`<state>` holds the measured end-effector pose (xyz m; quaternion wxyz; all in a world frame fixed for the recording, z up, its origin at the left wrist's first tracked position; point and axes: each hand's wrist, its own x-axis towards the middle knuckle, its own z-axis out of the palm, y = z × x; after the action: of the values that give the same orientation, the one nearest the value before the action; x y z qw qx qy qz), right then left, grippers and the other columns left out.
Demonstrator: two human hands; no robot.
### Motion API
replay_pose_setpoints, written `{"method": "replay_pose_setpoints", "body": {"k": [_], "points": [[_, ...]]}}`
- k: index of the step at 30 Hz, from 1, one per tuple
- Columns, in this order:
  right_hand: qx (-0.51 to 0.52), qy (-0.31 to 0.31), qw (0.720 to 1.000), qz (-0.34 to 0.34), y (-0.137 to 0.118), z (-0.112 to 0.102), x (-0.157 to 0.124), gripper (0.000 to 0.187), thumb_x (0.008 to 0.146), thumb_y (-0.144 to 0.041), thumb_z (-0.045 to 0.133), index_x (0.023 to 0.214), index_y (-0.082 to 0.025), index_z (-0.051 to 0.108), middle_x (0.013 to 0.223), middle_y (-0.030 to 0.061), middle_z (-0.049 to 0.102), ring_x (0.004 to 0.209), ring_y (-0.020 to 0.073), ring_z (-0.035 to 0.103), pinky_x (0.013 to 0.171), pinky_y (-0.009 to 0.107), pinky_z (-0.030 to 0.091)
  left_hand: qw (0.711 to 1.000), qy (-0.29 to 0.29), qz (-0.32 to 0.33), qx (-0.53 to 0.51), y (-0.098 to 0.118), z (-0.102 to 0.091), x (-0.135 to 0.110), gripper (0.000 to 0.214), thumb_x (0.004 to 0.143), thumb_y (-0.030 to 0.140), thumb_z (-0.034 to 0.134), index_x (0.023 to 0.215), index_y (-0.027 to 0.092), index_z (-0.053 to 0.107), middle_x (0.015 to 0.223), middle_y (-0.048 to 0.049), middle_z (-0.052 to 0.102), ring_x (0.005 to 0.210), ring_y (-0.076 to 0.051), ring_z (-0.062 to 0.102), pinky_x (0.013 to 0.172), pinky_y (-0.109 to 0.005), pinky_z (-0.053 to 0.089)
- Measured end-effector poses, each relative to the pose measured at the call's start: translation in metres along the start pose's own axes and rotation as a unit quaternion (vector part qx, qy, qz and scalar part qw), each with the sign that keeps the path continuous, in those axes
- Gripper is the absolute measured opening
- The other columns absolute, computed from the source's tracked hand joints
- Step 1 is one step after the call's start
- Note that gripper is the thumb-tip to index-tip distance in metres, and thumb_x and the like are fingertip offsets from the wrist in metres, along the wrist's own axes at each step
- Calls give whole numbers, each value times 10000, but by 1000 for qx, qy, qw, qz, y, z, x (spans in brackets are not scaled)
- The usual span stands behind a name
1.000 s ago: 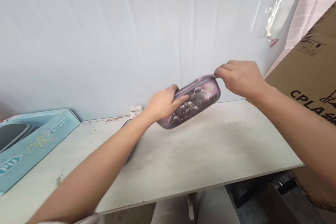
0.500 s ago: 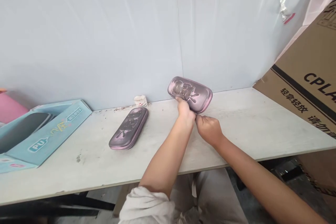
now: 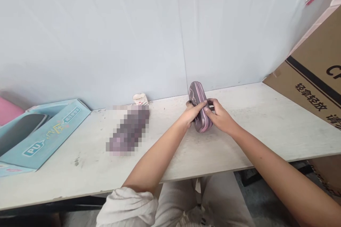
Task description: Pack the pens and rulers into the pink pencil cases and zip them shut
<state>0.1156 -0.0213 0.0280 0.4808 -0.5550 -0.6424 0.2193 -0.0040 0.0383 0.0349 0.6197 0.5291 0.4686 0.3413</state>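
A shiny purple-pink pencil case with rounded ends and an embossed figure is held on its edge above the table, its ridged side turned partly upward. My left hand is closed round its left face, thumb across the top edge. On the other side my right hand grips it too, with the thumb on the ridged side and fingers behind. A second case lies on the table to the left, blurred into blocks now; neither hand touches it.
On the left of the white table stands an open light-blue box with a dark case inside. A paper cup sits by the wall. At the right a big cardboard carton leans in.
The held pencil case has turned from showing its embossed face to standing on edge. My right hand has moved up from its lower corner onto its side, and my left hand has shifted its grip.
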Motion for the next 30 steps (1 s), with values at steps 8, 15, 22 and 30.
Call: {"method": "replay_pose_setpoints", "body": {"k": [8,15,22,30], "points": [[4,18,979,201,61,-39,-17,461,844,-415,392,1245,-190,371,1206,122,552,1111,231,516,944,401,373,996,-55,-76,-1,8,-30,4,458,788,464,465,1137,170,510,1180,-123,594,1067,-249,574,880,-376,467],[47,3,975,217,80,-39,-28,475,797,-324,454,1245,-185,380,1249,111,528,1132,196,505,971,368,372,865,10,177,469,-14,-22,12,838,731,593,510,1394,164,229,1498,-154,162,1390,-309,48,1110,-464,83],[82,78,981,157,70,-19,-27,685,681,-156,447,1348,-189,295,1340,90,457,1212,194,446,1035,388,331,874,14,113,472,-23,45,50,863,674,679,480,1402,279,245,1510,-109,145,1352,-434,86,1036,-592,118],[-136,125,982,45,-22,-70,14,646,688,-125,410,1332,-162,389,1302,87,510,1196,228,470,1007,379,359,916,41,233,323,49,62,60,761,702,596,507,1337,194,386,1402,-152,377,1296,-359,300,1034,-476,228]]}}
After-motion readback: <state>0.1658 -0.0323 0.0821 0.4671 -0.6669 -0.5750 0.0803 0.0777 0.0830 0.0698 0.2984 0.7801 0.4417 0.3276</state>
